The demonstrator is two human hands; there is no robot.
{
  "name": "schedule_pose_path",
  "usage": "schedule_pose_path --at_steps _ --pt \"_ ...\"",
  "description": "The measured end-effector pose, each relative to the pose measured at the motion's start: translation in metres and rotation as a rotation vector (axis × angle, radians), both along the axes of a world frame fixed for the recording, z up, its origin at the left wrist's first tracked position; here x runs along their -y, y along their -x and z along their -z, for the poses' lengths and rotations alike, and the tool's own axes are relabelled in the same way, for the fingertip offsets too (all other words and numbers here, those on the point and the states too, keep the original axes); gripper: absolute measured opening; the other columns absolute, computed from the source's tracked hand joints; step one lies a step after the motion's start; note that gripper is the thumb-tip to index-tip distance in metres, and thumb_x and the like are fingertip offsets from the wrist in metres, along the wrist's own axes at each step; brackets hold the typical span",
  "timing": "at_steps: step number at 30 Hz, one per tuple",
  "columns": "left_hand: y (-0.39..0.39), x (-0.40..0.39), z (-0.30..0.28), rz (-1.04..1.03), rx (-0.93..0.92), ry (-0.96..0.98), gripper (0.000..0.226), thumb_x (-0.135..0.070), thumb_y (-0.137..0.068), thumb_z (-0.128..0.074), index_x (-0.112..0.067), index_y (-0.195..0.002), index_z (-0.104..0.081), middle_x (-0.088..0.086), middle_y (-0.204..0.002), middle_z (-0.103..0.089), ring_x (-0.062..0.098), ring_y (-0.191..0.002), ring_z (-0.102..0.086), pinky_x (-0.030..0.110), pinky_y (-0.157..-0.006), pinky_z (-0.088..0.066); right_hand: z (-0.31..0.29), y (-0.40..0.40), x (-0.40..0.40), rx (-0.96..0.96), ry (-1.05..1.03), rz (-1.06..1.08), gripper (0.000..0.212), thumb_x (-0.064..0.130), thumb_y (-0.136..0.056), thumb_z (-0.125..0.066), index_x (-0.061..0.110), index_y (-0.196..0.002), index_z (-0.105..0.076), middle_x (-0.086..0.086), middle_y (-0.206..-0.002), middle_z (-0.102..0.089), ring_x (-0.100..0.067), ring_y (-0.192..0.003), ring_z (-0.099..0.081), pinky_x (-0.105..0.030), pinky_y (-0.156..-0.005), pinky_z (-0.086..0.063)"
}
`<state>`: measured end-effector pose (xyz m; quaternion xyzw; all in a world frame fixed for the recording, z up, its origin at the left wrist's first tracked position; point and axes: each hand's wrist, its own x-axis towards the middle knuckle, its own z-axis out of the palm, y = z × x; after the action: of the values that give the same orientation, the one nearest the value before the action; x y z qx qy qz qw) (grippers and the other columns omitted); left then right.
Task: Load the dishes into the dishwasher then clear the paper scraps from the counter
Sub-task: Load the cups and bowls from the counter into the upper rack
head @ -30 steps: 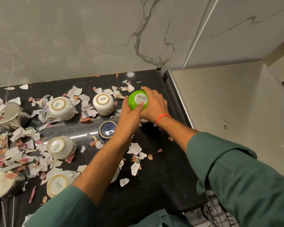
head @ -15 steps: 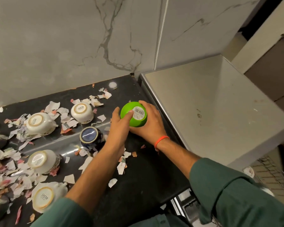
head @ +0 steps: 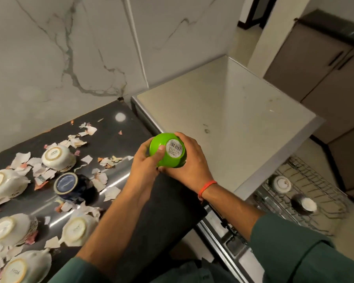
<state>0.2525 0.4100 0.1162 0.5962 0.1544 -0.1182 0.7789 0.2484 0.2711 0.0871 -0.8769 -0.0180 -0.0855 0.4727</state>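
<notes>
- Since 0.5 s ago: green bowl (head: 165,150) has come up off the counter (head: 168,203) and shifted right, now held over the counter's right edge next to the grey appliance top (head: 223,127).
- Left hand (head: 144,163): fingers curled onto the bowl's left side, thumb pressed on its upturned base.
- Right hand (head: 189,162): wrapped round the bowl's right side and rim, gripping it. Orange band on that wrist.
- Bowl is upside down, barcode sticker (head: 174,146) facing up.
- Dishwasher rack (head: 307,193) pulled out lower right, two dishes already in it.
- Still on counter, left: navy bowl (head: 66,183), several white bowls (head: 57,156) inverted, torn paper scraps (head: 110,194) scattered among them.
</notes>
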Motion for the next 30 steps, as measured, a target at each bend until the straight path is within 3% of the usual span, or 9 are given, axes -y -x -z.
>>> schedule_pose_path --at_steps 6,16,21,25,30 --pt "0.01 0.069 0.001 0.106 -0.082 0.058 0.028 -0.016 -0.106 -0.051 -0.011 -0.132 -0.06 0.012 -0.119 -0.074 0.021 -0.096 -0.073 0.026 -0.064 -0.057 0.001 0.029 0.071 -0.034 -0.022 0.078 0.102 0.043 -0.056 -0.095 0.027 -0.144 -0.046 0.006 -0.136 -0.053 -0.011 -0.127 -0.047 -0.036 -0.108 -0.043" --pt "0.039 0.187 0.027 0.264 -0.14 -0.023 0.037 -0.01 -0.11 -0.034 0.003 -0.136 -0.056 0.028 -0.128 -0.065 0.041 -0.117 -0.065 0.045 -0.094 -0.056 0.022 0.095 0.191 -0.108 -0.068 0.15 0.115 0.053 -0.059 -0.092 0.031 -0.154 -0.031 0.004 -0.144 -0.041 -0.013 -0.134 -0.039 -0.029 -0.112 -0.038" --pt "0.055 0.241 0.039 0.357 -0.199 -0.061 0.039 -0.009 -0.108 -0.033 0.004 -0.135 -0.058 0.028 -0.126 -0.067 0.041 -0.114 -0.067 0.042 -0.082 -0.062 0.044 0.128 0.246 -0.089 -0.097 0.176 0.117 0.055 -0.058 -0.093 0.027 -0.154 -0.034 0.007 -0.144 -0.042 -0.008 -0.137 -0.039 -0.017 -0.112 -0.03" --pt "0.068 0.284 0.043 0.431 -0.22 -0.115 0.037 -0.012 -0.109 -0.034 0.001 -0.131 -0.062 0.025 -0.122 -0.07 0.039 -0.114 -0.068 0.052 -0.097 -0.054 0.056 0.149 0.283 -0.118 -0.124 0.233 0.118 0.059 -0.056 -0.093 0.026 -0.153 -0.034 0.009 -0.146 -0.044 -0.004 -0.136 -0.04 -0.019 -0.112 -0.034" --pt "0.076 0.335 0.047 0.562 -0.245 -0.204 0.028 -0.015 -0.109 -0.041 -0.016 -0.115 -0.068 0.012 -0.106 -0.076 0.023 -0.092 -0.075 0.032 -0.067 -0.06 0.067 0.167 0.328 -0.159 -0.13 0.34 0.115 0.054 -0.056 -0.093 0.028 -0.152 -0.034 0.01 -0.144 -0.044 -0.005 -0.133 -0.042 -0.022 -0.11 -0.038"
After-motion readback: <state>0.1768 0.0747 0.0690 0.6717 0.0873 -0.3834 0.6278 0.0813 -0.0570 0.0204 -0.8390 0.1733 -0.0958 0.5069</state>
